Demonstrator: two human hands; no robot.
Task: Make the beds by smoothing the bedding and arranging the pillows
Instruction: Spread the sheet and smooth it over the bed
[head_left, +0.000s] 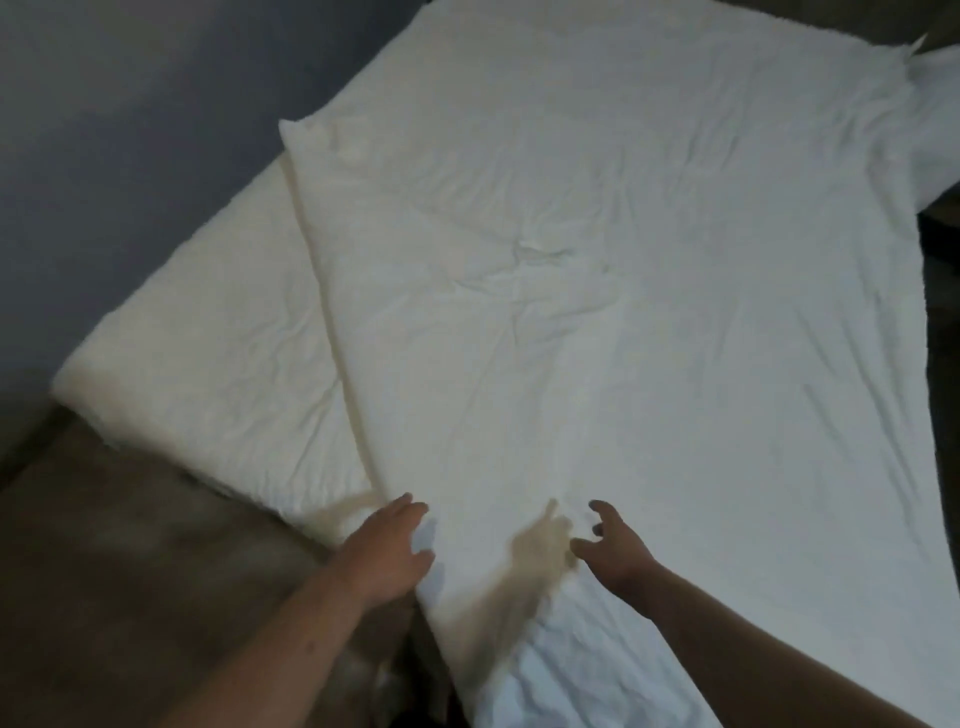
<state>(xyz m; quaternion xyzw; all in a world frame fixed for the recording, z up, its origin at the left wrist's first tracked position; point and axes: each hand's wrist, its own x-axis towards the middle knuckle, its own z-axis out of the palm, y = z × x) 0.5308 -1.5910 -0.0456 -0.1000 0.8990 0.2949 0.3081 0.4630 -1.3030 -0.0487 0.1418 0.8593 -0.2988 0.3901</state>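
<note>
Head view: duvet (597, 312), likely soft and light, askew on mattress (208, 332). Left hand (387, 551) loose-fingered against near corner, right hand (610, 551) spread above. Probably best pinched along near edge.

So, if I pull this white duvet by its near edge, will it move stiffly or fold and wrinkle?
Probably floppy: the duvet already shows creases and droops at its near end. It looks puffy, so likely light for its size. Lying askew on the sheet, it may slide easily.
</note>
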